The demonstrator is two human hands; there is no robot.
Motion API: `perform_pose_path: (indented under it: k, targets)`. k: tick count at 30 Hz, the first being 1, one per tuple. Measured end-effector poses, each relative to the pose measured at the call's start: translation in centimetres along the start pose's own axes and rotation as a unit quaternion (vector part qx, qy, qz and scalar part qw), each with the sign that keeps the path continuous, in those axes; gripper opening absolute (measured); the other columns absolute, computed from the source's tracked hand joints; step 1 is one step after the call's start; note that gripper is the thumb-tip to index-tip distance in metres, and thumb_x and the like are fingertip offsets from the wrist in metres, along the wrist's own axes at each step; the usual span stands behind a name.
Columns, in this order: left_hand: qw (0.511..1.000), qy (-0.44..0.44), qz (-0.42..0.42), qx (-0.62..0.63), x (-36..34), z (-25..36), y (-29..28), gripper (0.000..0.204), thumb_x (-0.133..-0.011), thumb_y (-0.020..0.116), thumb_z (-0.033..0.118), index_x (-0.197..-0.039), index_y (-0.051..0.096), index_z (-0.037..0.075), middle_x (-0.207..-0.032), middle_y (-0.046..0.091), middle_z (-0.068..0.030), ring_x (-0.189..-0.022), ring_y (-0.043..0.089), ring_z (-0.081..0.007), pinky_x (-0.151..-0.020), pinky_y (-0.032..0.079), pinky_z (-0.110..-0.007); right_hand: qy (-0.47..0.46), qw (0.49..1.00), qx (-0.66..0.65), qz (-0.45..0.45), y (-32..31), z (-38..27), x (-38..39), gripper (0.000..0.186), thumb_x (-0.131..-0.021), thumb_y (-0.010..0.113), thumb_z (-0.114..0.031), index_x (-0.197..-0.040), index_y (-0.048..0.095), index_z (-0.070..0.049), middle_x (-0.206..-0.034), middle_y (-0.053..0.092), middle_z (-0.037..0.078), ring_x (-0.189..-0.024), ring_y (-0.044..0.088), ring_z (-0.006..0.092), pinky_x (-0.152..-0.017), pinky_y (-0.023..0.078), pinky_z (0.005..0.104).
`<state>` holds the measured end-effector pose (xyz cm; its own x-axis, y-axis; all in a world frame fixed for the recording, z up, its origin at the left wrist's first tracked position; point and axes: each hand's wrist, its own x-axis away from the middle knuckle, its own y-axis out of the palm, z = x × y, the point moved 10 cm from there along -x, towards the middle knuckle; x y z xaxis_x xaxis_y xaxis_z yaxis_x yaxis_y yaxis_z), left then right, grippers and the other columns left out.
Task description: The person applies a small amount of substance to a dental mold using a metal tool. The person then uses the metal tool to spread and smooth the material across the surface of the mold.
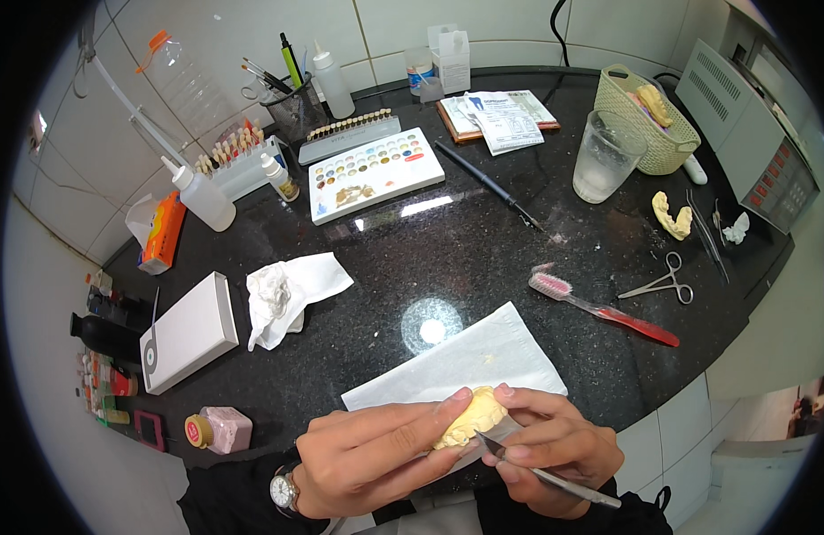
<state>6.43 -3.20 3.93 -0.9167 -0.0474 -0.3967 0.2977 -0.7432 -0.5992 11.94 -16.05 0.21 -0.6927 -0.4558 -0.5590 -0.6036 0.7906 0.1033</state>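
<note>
While the left hand point(363, 455) pinched the yellow dental cast point(473, 417) between thumb and fingers at the near edge, over the white paper towel point(465, 361), the right hand point(555, 446) was closed round a thin metal blade tool point(546, 477), tip at the cast's underside; cast looked stiff, light, brittle, probably chippy at thin edges; best gripped by its thick base; underside and teeth detail hidden by fingers; tool tip contact hard to make out.

Left hand point(376, 455): enters from the lower edge, wristwatch point(283, 490) at the wrist, fingers extended rightward and pinched closed on the yellow dental cast point(473, 417). Right hand point(550, 450): just right of the cast, thumb touching it, fingers curled tight round a thin metal tool point(546, 475).
</note>
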Motion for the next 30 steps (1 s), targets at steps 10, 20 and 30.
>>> perform_pose_path:
  k: [10, 20, 30]
  targets:
    - [1.000, -0.004, 0.009, -0.014, -0.03, 0.00, -0.10, 0.043, -0.067, 0.078, 0.005, -0.107, 0.064, -0.004, -0.079, 0.068, -0.0176, -0.066, 0.068, -0.0193, -0.056, 0.052, -0.023, 0.028, 0.997, 0.052, -0.042, 0.30, -0.19, -0.98, 0.017, -0.076, 0.073, -0.005, -0.087, 0.061, -0.001, -0.074, 0.069, 0.016, -0.090, 0.066, 0.0269, -0.095, 0.045, 0.0441]
    - [1.000, -0.013, 0.007, 0.007, -0.05, -0.08, 0.01, 0.043, -0.067, 0.078, 0.004, -0.107, 0.065, -0.004, -0.081, 0.069, -0.0179, -0.069, 0.069, -0.0196, -0.056, 0.053, -0.024, -0.008, 1.000, 0.029, 0.002, -0.25, -0.53, -0.54, 0.016, -0.078, 0.070, -0.005, -0.090, 0.059, -0.001, -0.073, 0.068, 0.014, -0.089, 0.067, 0.0273, -0.094, 0.046, 0.0460]
    - [1.000, 0.002, 0.002, -0.005, -0.01, -0.01, 0.00, 0.045, -0.067, 0.078, 0.004, -0.109, 0.064, -0.003, -0.084, 0.068, -0.0176, -0.070, 0.069, -0.0209, -0.057, 0.054, -0.024, -0.001, 0.999, 0.031, -0.027, 0.41, -0.27, -0.68, 0.016, -0.078, 0.070, -0.002, -0.089, 0.060, 0.000, -0.074, 0.068, 0.015, -0.094, 0.065, 0.0295, -0.093, 0.047, 0.0459]
